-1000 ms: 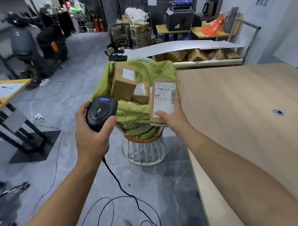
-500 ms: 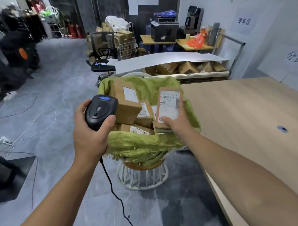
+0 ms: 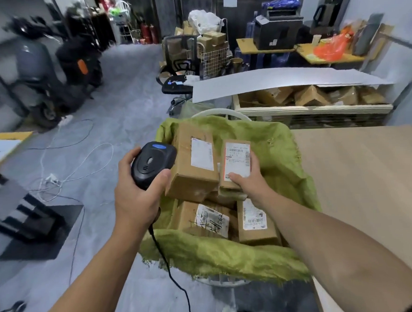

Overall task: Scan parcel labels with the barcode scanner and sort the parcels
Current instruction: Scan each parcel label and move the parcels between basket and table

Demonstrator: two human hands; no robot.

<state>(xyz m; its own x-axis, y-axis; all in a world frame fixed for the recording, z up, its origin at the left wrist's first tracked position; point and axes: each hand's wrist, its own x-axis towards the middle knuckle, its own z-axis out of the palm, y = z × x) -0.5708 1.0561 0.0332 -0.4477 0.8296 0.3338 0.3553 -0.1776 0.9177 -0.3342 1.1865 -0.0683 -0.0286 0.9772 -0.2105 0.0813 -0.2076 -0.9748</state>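
Left hand [image 3: 136, 195] grips scanner [image 3: 152, 163]; right hand [image 3: 249, 185] pinches parcel [image 3: 236, 164].

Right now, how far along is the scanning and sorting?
Done: no sorted pile shows. In hand: the left hand grips the black barcode scanner; the right hand holds a small labelled cardboard parcel. Left: at least three brown boxes lie in the green sack.

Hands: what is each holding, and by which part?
Left hand grips the barcode scanner by its body; right hand holds a small parcel by its lower end, thumb on its face.
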